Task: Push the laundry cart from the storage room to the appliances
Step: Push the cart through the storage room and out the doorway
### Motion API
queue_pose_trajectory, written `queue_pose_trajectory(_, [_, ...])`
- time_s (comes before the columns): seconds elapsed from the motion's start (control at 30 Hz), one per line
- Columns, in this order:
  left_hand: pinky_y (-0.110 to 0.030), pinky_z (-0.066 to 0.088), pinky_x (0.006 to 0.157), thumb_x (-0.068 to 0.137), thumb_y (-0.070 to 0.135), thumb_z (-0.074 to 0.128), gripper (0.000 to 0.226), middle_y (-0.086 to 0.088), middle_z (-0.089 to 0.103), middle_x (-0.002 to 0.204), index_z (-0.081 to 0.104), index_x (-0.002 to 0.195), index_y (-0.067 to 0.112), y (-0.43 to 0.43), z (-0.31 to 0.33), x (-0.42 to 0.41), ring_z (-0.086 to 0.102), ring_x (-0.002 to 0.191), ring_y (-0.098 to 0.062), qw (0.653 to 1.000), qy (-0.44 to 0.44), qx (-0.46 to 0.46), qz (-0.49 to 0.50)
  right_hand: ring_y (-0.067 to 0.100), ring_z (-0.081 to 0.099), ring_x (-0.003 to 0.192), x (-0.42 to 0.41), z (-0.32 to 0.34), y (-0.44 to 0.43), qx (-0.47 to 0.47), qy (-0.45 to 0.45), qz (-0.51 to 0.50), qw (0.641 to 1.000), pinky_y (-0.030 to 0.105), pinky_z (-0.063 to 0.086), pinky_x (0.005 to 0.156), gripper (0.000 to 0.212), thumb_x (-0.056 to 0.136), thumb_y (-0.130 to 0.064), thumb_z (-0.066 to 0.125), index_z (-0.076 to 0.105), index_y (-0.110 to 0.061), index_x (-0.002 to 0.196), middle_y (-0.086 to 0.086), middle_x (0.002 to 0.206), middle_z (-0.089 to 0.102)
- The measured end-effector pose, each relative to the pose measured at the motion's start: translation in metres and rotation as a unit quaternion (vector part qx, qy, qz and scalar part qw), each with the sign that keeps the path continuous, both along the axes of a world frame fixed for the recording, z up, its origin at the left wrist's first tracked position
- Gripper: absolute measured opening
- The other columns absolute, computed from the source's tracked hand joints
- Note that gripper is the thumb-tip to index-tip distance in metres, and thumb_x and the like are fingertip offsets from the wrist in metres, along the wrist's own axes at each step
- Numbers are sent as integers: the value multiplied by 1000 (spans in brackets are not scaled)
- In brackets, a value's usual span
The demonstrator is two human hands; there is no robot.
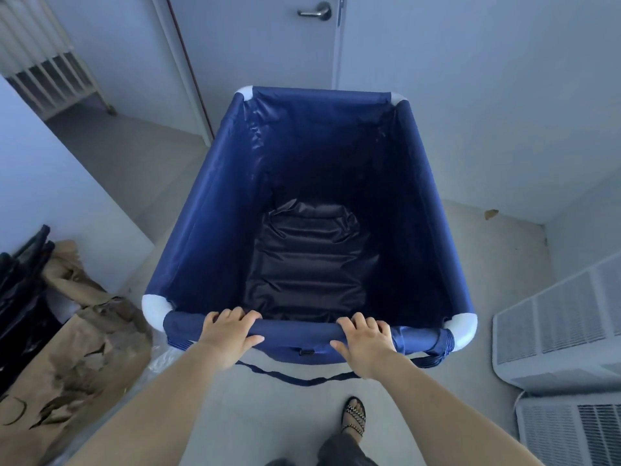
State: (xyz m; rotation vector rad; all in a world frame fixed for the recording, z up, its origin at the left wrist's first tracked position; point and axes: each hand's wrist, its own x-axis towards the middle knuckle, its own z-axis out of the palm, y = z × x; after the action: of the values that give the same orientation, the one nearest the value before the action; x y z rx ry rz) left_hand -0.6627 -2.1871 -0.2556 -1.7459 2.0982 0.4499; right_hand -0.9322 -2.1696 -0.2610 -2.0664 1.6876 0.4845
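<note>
A large laundry cart (pixel 208 210) of dark blue fabric with white corner pieces fills the middle of the view. Its inside holds nothing but the dark liner. My left hand (pixel 228 334) grips the near top rail left of centre, fingers curled over it. On the same rail, right of centre, my right hand (pixel 364 341) holds on the same way. A blue strap hangs below the rail.
A closed door (pixel 268 45) with a lever handle stands just beyond the cart. Brown paper bags (pixel 84 348) and dark folded items lie at the left. White air-conditioner units (pixel 554 338) sit on the floor at the right. A white crib (pixel 50 75) is far left.
</note>
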Motion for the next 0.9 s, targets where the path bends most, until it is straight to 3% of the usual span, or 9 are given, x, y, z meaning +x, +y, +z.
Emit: queue_pose_trajectory(0.9, [-36, 24, 108, 98, 50, 32, 42, 5, 47, 127, 31, 137, 36, -77, -8, -53, 43, 121, -18, 991, 7, -15, 131, 28, 38, 124, -55, 2, -143, 0, -4, 139, 990, 43, 24, 107, 48, 101, -45, 25, 21, -23, 144, 6, 140, 35])
